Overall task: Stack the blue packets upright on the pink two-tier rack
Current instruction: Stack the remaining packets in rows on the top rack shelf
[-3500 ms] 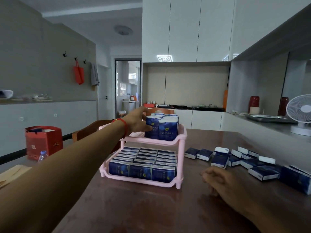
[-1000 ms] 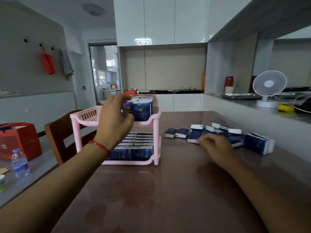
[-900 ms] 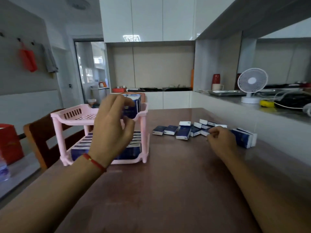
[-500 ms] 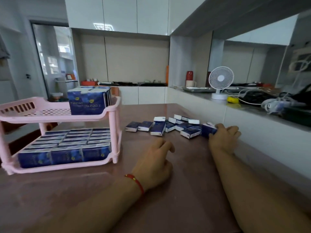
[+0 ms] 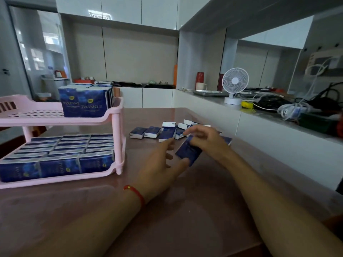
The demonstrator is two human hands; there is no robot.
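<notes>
The pink two-tier rack (image 5: 118,127) stands at the left of the brown table. Its lower tier is packed with several upright blue packets (image 5: 61,154). A smaller group of upright packets (image 5: 85,102) sits on the upper tier near its right end. My right hand (image 5: 207,140) holds one blue packet (image 5: 188,151) tilted just above the table. My left hand (image 5: 163,167), fingers spread, touches that packet's lower corner. Behind the hands, several loose packets (image 5: 154,131) lie flat in a row.
A low white ledge (image 5: 259,127) runs along the table's right side, carrying a white desk fan (image 5: 234,86), a metal tray (image 5: 209,92) and a tangle of cables (image 5: 297,106). A doorway opens at the far left.
My right hand has lifted a packet off the pile and brought it toward me. My left hand has come forward from the table to meet it. The view has swung right.
</notes>
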